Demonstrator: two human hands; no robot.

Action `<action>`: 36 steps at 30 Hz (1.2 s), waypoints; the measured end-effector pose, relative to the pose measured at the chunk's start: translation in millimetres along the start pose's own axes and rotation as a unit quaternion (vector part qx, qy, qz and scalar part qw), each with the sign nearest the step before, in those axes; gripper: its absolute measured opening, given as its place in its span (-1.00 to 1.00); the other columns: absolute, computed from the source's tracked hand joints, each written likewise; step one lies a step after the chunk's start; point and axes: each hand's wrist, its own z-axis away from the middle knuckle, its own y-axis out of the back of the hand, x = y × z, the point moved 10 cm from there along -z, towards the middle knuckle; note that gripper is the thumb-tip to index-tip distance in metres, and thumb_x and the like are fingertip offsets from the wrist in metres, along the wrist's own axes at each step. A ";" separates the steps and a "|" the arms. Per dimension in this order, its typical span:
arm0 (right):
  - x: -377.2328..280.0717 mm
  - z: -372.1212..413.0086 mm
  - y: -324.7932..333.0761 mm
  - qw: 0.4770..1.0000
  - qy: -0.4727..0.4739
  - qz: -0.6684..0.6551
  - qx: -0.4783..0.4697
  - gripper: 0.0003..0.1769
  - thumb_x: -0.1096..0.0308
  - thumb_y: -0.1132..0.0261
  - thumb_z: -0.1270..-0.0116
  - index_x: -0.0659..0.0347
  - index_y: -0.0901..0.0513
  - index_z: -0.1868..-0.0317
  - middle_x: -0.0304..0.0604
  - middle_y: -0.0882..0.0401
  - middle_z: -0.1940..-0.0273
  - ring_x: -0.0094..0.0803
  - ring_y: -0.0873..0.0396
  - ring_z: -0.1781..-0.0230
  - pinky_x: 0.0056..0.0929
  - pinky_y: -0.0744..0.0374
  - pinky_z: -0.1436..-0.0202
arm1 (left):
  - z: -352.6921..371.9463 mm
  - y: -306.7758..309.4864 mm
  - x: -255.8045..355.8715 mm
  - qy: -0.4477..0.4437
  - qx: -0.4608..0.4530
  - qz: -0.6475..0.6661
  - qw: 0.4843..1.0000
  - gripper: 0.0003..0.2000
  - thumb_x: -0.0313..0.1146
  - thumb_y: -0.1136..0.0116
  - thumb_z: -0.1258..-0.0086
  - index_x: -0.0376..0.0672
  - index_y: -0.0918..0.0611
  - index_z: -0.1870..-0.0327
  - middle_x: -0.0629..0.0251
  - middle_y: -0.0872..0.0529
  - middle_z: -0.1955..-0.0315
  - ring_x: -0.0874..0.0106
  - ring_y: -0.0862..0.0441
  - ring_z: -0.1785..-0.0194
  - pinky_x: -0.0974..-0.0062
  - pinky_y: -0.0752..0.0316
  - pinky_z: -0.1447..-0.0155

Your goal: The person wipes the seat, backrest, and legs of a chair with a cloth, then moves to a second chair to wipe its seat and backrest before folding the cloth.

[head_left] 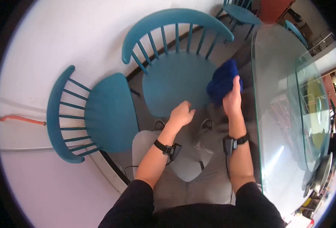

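Note:
A dark blue cloth [225, 80], bunched and fuzzy like a towel, is in my right hand [233, 99]. My right thumb lies along its near side, while the cloth hides most of the fingers. It is above the right edge of a teal chair [179, 78], close to the glass table. My left hand [181, 114] hovers over the front edge of that chair's seat, its fingers curled in loosely, and I see nothing in it. Each wrist wears a black strap with a small device.
A second teal chair [113, 114] stands at the left against the white wall [80, 38]. On the right, a glass table [268, 95] carries a raised glass turntable [302, 125]. Another teal chair [242, 13] is farther back. An orange pipe [22, 118] runs along the wall.

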 end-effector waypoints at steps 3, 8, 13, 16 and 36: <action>1.0 -21.6 -6.3 0.948 0.064 0.309 0.030 -0.27 -0.23 -0.05 -0.67 0.39 -0.65 -0.22 -0.26 -0.59 -0.06 -0.48 -0.45 -0.05 -0.43 -0.45 -0.20 | 9.1 -0.2 54.6 -0.080 -0.004 -0.173 0.982 -0.57 -0.09 -0.21 -0.51 -0.27 -0.68 -0.17 -0.09 -0.73 -0.16 -0.03 -0.66 -0.26 0.09 -0.54 -0.32; 129.7 -5.4 -23.6 0.518 -0.117 0.798 -0.285 0.12 -0.60 0.12 -0.43 0.32 -0.53 -0.47 0.46 -0.17 -0.57 0.48 0.26 -0.69 0.33 0.44 -0.68 | 9.1 -1.4 19.4 -0.113 0.108 -0.349 0.924 -0.53 -0.17 -0.15 -0.52 -0.44 -0.65 -0.20 -0.19 -0.73 -0.13 -0.20 -0.58 -0.32 -0.05 -0.45 -0.40; 174.8 0.0 -3.4 0.577 -0.074 0.761 -0.288 -0.02 -0.49 0.14 -0.52 0.30 -0.61 -0.36 0.33 -0.22 -0.57 0.48 0.07 -0.64 0.35 0.29 -0.69 | 6.1 -3.4 17.5 -0.024 -0.004 -0.381 0.924 -0.56 -0.15 -0.16 -0.47 -0.43 -0.70 -0.06 -0.17 -0.77 -0.01 -0.13 -0.66 -0.23 -0.01 -0.51 -0.32; 174.2 -5.8 -1.2 0.610 -0.042 0.733 -0.298 -0.20 -0.34 0.03 -0.56 0.31 -0.67 -0.16 0.21 -0.42 -0.43 0.38 -0.10 -0.58 0.37 0.08 -0.66 | 6.4 -11.7 19.1 -0.030 -0.023 -0.326 0.945 -0.60 -0.11 -0.23 -0.43 -0.37 -0.72 0.07 -0.10 -0.80 0.09 -0.04 -0.72 -0.15 0.02 -0.57 -0.21; 136.3 -12.6 -43.7 0.959 -0.261 -0.067 -0.093 -0.04 -0.36 0.14 -0.62 0.41 -0.28 -0.57 0.16 -0.31 -0.55 -0.11 -0.25 -0.60 -0.10 -0.26 -0.61 | -17.1 69.6 82.8 -0.119 -0.137 0.818 0.546 0.08 0.59 0.67 -0.46 -0.21 0.01 -0.72 0.03 0.06 -0.73 0.07 0.18 -0.77 0.02 0.30 -0.77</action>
